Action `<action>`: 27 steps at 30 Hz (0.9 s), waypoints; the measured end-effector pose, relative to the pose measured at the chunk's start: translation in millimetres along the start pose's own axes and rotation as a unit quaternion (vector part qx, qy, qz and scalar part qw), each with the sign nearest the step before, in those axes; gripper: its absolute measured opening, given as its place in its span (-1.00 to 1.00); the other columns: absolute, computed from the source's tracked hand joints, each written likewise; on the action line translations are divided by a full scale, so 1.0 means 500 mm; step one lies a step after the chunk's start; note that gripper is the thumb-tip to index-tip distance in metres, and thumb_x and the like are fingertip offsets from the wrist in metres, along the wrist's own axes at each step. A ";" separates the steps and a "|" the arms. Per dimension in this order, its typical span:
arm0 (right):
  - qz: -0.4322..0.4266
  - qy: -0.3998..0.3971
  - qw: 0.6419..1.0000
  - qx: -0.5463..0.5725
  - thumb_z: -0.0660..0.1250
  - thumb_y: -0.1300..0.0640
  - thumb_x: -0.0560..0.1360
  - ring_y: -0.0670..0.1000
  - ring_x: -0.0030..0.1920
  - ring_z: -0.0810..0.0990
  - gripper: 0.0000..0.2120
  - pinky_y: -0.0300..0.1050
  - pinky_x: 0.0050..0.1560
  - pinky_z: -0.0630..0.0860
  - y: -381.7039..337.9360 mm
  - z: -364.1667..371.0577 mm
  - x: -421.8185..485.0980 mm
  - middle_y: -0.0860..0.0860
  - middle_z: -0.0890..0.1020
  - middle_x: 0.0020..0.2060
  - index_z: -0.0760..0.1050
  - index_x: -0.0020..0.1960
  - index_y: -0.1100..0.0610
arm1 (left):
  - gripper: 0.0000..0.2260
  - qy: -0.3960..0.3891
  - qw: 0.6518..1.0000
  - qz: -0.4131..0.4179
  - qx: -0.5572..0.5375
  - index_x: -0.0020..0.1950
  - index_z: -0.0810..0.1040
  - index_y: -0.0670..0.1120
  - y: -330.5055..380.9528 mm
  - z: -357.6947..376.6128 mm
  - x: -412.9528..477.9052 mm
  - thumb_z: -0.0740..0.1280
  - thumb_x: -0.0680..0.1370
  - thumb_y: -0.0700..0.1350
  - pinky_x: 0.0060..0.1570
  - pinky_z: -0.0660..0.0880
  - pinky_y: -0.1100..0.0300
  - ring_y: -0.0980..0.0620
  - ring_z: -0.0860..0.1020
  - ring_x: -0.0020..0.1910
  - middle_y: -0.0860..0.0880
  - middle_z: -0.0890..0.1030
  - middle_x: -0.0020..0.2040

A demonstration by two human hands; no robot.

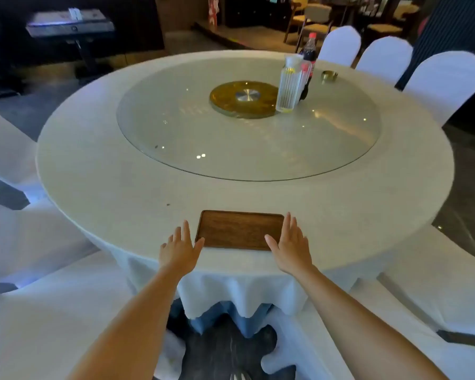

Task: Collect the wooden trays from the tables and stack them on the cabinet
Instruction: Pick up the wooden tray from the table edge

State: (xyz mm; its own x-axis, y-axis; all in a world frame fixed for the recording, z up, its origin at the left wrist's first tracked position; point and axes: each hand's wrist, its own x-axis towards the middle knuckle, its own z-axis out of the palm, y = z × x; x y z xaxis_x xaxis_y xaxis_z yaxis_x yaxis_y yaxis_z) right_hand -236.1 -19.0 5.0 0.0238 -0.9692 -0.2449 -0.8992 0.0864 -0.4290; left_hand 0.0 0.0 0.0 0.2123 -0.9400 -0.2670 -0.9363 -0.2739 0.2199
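Note:
A dark brown rectangular wooden tray (239,229) lies flat near the front edge of a round table covered in a white cloth (121,187). My left hand (180,248) hovers at the tray's left short side, fingers spread, thumb at its front left corner. My right hand (290,244) is at the tray's right short side, fingers spread, thumb over the front right corner. Neither hand grips the tray. No cabinet is in sight.
A glass turntable (258,160) with a gold hub (244,98) fills the table's middle, carrying a clear ribbed bottle (288,89), a cola bottle (309,54) and a small gold dish (329,75). White-covered chairs (447,83) ring the table, two flanking me.

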 end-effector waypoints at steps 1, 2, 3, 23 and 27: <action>0.012 -0.006 1.000 -0.002 -0.03 -0.16 0.58 0.16 0.52 -0.01 -0.29 0.11 0.50 0.02 0.007 0.005 0.015 0.16 -0.13 0.53 -0.33 0.50 0.15 | -0.39 -0.014 1.000 -0.012 -0.004 0.54 -0.12 -0.13 0.007 0.006 0.017 -0.03 0.61 0.15 0.42 0.23 -0.03 -0.14 0.19 0.50 -0.15 0.08 0.55; 0.024 -0.010 1.000 -0.001 -0.02 -0.16 0.58 0.17 0.50 0.05 -0.29 0.11 0.49 0.09 0.016 0.012 0.038 0.17 -0.08 0.53 -0.31 0.50 0.14 | -0.39 -0.023 0.999 -0.021 -0.012 0.54 -0.10 -0.14 0.010 0.018 0.042 -0.02 0.61 0.15 0.40 0.26 -0.04 -0.14 0.22 0.48 -0.16 0.12 0.54; 0.036 -0.017 0.999 -0.005 -0.01 -0.16 0.58 0.18 0.48 0.11 -0.29 0.11 0.46 0.16 0.024 0.019 0.051 0.17 -0.03 0.53 -0.30 0.51 0.14 | -0.40 -0.033 0.999 -0.031 -0.012 0.54 -0.08 -0.14 0.013 0.028 0.058 -0.02 0.61 0.15 0.39 0.28 -0.05 -0.15 0.24 0.47 -0.17 0.15 0.53; 0.173 -0.058 0.982 0.046 0.06 -0.04 0.59 0.25 0.16 0.54 -0.51 0.10 0.06 0.50 0.014 0.056 0.203 0.21 0.51 0.22 0.10 0.42 0.19 | -0.54 -0.073 0.990 -0.104 -0.054 0.24 0.27 -0.19 0.016 0.066 0.214 0.07 0.58 0.17 -0.13 0.48 0.01 -0.24 0.58 0.03 -0.24 0.60 0.07; 0.149 -0.059 0.986 0.051 0.08 -0.02 0.59 0.23 0.21 0.51 -0.51 0.07 0.10 0.48 -0.033 0.062 0.207 0.19 0.48 0.27 0.14 0.42 0.20 | -0.52 -0.073 0.986 -0.131 -0.070 0.20 0.31 -0.21 -0.029 0.043 0.203 0.10 0.57 0.19 -0.17 0.43 0.04 -0.22 0.58 0.03 -0.22 0.61 0.06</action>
State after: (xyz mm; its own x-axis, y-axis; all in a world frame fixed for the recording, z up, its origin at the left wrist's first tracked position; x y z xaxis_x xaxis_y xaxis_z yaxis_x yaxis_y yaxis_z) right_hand -205.5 -113.4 -40.1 -0.1776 -0.8644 -0.4705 -0.8254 0.3912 -0.4071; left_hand 29.3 -87.2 -50.5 0.3904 -0.7967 -0.4613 -0.8042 -0.5390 0.2504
